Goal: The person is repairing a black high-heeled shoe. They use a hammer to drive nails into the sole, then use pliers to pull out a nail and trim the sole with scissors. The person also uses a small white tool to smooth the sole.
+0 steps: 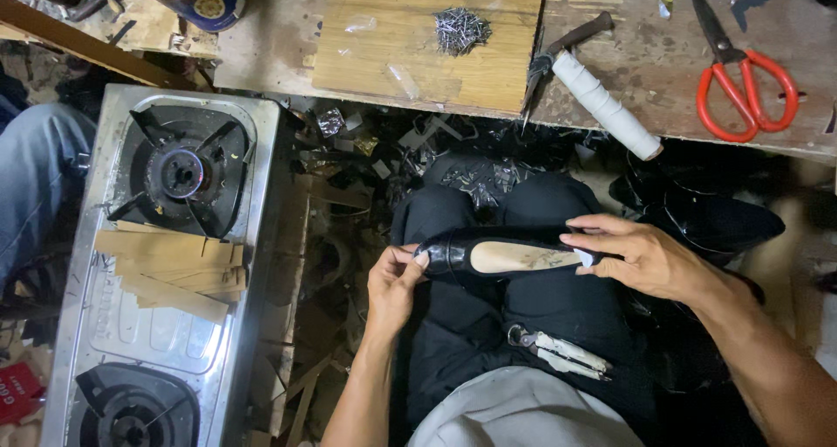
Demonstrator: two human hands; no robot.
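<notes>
A black glossy shoe upper on a last (488, 257), its pale insole facing up, lies across my lap. My left hand (394, 283) pinches the black leather at the toe end. My right hand (643, 257) grips the heel end, fingers curled over the top edge. Pliers with pale handles (558, 353) rest on my black trousers just below the shoe, touched by neither hand.
A two-burner steel stove (166, 264) with tan strips (174, 268) on it stands at the left. The wooden bench (418, 63) beyond holds a pile of small nails (460, 28), a hammer (567, 50), a white thread spool (606, 105) and red-handled scissors (741, 81). Black scraps litter the floor.
</notes>
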